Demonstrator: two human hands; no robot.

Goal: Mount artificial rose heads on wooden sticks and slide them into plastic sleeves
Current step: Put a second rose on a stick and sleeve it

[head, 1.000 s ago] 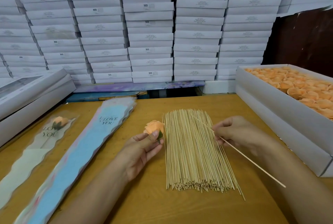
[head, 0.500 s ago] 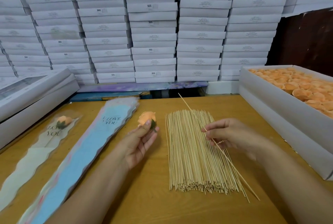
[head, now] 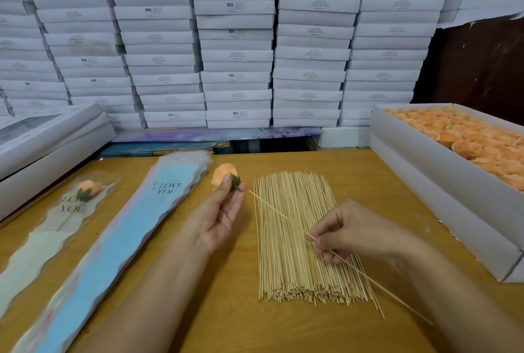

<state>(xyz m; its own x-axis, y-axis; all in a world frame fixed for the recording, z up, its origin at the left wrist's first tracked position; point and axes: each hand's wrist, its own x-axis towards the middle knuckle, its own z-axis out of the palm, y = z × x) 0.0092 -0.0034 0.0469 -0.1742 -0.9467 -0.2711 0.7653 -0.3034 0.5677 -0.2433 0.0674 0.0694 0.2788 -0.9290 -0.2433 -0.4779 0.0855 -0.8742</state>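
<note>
**Stick tip closing on the rose base**

Stacked white cartons (head: 235,40) filling the whole background, a yellow wooden table (head: 232,324) in front of them.

Left hand (head: 218,216) pinching an orange rose head (head: 224,175) between thumb and fingertips, holding it above the table with the green calyx (head: 235,182) turned to the right and slightly down. Right hand (head: 354,233) pinching one wooden stick (head: 283,218) between curled fingers, above the bundle of sticks (head: 306,239) lying flat on the table. Long axis of the held stick running diagonally, from lower right to upper left, its far tip pointing at the calyx and stopping just beside it, apparently not touching yet.

Probably lining up for the push: tip needing to enter the middle of the calyx along the same line as the stick. Right hand doing the travel, being the one that carries the stick; left hand only steadying the flower.

Lying to the left, a pile of blue "I LOVE YOU" plastic sleeves (head: 119,239), and further left one finished sleeved rose (head: 88,189). Standing on the right, an open box of rose heads (head: 425,171).
</note>
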